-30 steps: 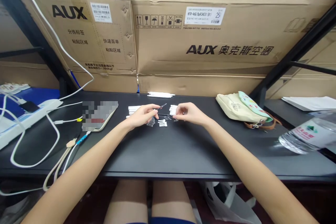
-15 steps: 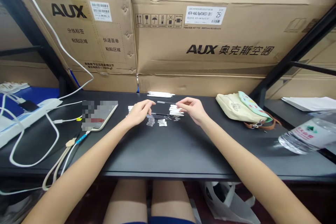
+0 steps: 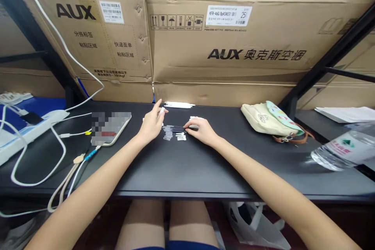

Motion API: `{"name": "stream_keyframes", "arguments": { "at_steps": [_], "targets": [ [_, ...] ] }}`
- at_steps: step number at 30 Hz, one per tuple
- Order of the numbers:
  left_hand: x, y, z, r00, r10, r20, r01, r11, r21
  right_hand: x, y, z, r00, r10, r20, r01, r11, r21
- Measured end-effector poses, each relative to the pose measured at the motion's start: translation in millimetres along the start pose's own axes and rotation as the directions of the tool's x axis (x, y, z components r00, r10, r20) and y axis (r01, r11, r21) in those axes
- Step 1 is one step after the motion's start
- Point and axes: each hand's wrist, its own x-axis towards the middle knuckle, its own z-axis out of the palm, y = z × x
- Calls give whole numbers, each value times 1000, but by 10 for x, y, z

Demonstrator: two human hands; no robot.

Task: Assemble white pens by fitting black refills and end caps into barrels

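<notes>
My left hand (image 3: 150,125) is raised over the left of the pen parts, index finger stretched up. Between its thumb and fingers is a white pen barrel (image 3: 162,112), mostly hidden by the hand. My right hand (image 3: 202,130) rests low on the right side, its fingertips pinched on the end of a thin dark pen refill (image 3: 183,127). Other refills (image 3: 175,129) lie side by side between the hands. Nearer me are clear small pieces (image 3: 168,136) and short white pieces (image 3: 181,136). White parts (image 3: 195,117) show partly behind my right hand.
White pens (image 3: 179,105) lie at the back near the cardboard (image 3: 228,95). A phone (image 3: 117,131), cables and a power strip (image 3: 38,133) are on the left. On the right are a cream pouch (image 3: 260,121) and a water bottle (image 3: 342,150).
My right hand has lowered a refill from the air to the row, moving left and toward me. My left hand now holds a white barrel and its index finger has lifted.
</notes>
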Motion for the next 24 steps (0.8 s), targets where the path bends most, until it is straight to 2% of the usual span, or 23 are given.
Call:
{"name": "stream_keyframes", "arguments": {
  "at_steps": [3,5,6,8,11,13,15,18,22,24],
  "targets": [
    [-38,18,29,990,136,35,-135,991,-6,-5,-50,-11,999,37,-27,-35,996,78],
    [-53,29,47,973,226,54,-227,974,22,-7,-104,-9,987,153,-42,-137,956,261],
    [-56,35,55,959,275,67,-279,959,58,-7,-133,-4,972,235,-21,-208,897,390],
    [-53,46,69,921,374,111,-388,909,154,-7,-190,14,924,369,104,-345,683,643],
    [-39,71,85,855,481,193,-518,811,273,-10,-255,66,851,399,342,-477,312,822],
    [-31,92,92,835,505,220,-551,773,314,-12,-276,112,820,379,429,-513,155,844],
    [-27,112,99,826,512,238,-564,755,335,-9,-277,156,802,384,458,-517,62,854],
    [-29,135,100,822,505,263,-570,736,367,5,-249,195,789,432,436,-489,14,872],
    [-14,127,57,834,497,240,-551,735,394,22,-171,182,790,471,393,-479,73,875],
    [15,75,-2,853,476,214,-521,747,413,24,-128,155,796,480,369,-467,99,879]
  ]
}}
